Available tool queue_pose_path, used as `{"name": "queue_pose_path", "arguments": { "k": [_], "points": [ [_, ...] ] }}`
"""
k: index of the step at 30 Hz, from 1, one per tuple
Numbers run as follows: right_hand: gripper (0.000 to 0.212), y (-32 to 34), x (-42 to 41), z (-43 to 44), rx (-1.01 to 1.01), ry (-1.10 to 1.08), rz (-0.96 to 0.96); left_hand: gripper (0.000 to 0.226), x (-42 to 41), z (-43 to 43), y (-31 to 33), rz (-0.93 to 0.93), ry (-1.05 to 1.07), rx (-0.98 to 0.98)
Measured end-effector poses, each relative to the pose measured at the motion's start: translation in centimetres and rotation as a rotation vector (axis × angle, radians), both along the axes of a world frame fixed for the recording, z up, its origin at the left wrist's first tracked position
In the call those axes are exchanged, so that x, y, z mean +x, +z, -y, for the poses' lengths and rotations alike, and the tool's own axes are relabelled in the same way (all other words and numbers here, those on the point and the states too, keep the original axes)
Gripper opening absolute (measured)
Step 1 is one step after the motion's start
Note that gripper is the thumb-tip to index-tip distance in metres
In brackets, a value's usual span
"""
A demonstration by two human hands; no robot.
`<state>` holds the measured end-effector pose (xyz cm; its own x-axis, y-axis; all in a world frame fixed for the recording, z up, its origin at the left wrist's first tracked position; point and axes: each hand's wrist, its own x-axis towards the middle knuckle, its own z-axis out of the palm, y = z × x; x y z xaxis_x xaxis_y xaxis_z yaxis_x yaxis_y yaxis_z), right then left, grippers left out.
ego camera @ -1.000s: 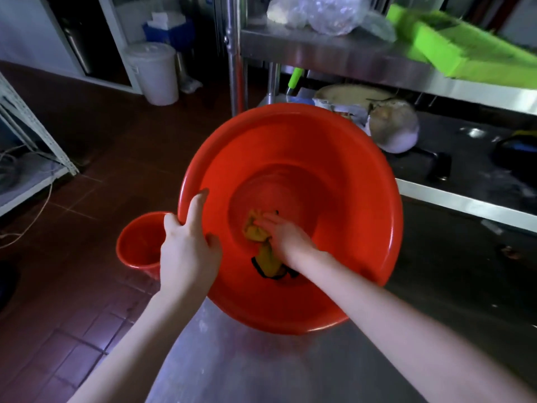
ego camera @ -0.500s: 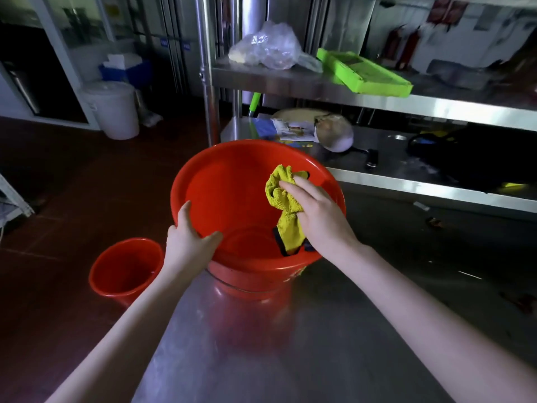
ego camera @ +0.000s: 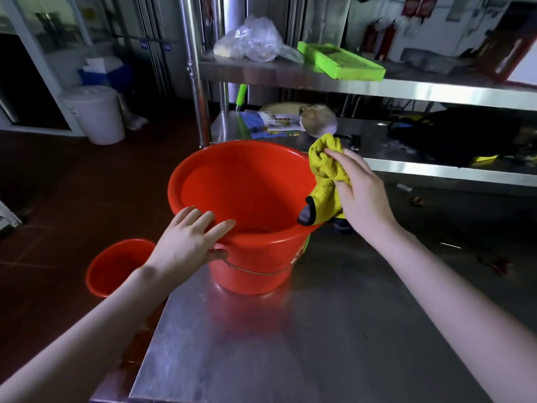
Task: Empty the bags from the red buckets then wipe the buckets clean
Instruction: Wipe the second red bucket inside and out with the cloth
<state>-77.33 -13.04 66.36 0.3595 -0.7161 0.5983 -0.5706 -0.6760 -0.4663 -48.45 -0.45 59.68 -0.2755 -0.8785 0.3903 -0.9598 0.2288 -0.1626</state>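
Note:
A large red bucket (ego camera: 247, 199) stands upright on the steel table (ego camera: 305, 344), its inside bare. My left hand (ego camera: 186, 242) rests on its near left rim, fingers over the edge and thumb on the outer wall by the wire handle. My right hand (ego camera: 360, 196) holds a yellow cloth (ego camera: 325, 175) at the bucket's right rim; the cloth's lower end hangs over the rim. A smaller red bucket (ego camera: 116, 266) stands on the floor to the left of the table.
Behind the table a steel rack (ego camera: 319, 80) carries a clear plastic bag (ego camera: 252, 39) and a green tray (ego camera: 340, 61) on top, with papers and a pot on the lower shelf. A white lidded bin (ego camera: 94, 112) stands on the red tile floor at back left.
The bucket went from tilted toward me to upright on the table. My right hand drew the yellow cloth from the bottom up and out to the right rim.

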Motion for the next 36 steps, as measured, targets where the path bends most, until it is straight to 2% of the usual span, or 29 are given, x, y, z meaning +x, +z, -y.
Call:
{"name": "queue_pose_path", "arguments": {
  "k": [4, 8, 13, 19, 23, 26, 28, 31, 36],
  "points": [
    [0.049, 0.5, -1.8, -1.1, 0.008, -0.045, 0.023, 0.066, -0.8, 1.0, 1.6, 0.011, -0.080, 0.087],
    [0.038, 2.3, -3.7, -1.7, -0.032, -0.105, 0.110, 0.079, -2.2, 2.1, 3.3, -0.187, 0.001, 0.039],
    [0.034, 3.6, -4.3, -2.4, 0.012, -0.113, 0.208, 0.066, -2.7, 3.9, 5.7, -0.451, 0.158, -0.089],
    [0.032, 1.7, 1.0, -3.7, 0.132, 0.007, 0.301, 0.063, -1.6, 3.1, 6.0, -0.827, 0.354, -0.008],
    [0.040, -2.2, 8.5, -5.0, 0.226, 0.161, 0.038, 0.054, -1.1, 2.0, 3.2, -1.081, 0.450, 0.013],
    [0.060, -5.3, 13.1, -6.9, 0.165, 0.206, -0.201, 0.047, -0.6, 1.3, 1.3, -1.159, 0.499, 0.008],
    [0.065, -6.1, 14.4, -6.8, 0.162, 0.155, -0.236, 0.048, 0.1, 1.2, 0.9, -1.183, 0.517, 0.004],
    [0.059, -6.3, 15.2, -5.4, 0.205, 0.090, -0.282, 0.049, 0.8, 1.8, 1.0, -1.198, 0.515, 0.043],
    [0.053, -6.5, 14.2, -3.8, 0.157, 0.064, -0.291, 0.051, 1.2, 2.9, 1.9, -1.193, 0.510, 0.095]
  ]
}}
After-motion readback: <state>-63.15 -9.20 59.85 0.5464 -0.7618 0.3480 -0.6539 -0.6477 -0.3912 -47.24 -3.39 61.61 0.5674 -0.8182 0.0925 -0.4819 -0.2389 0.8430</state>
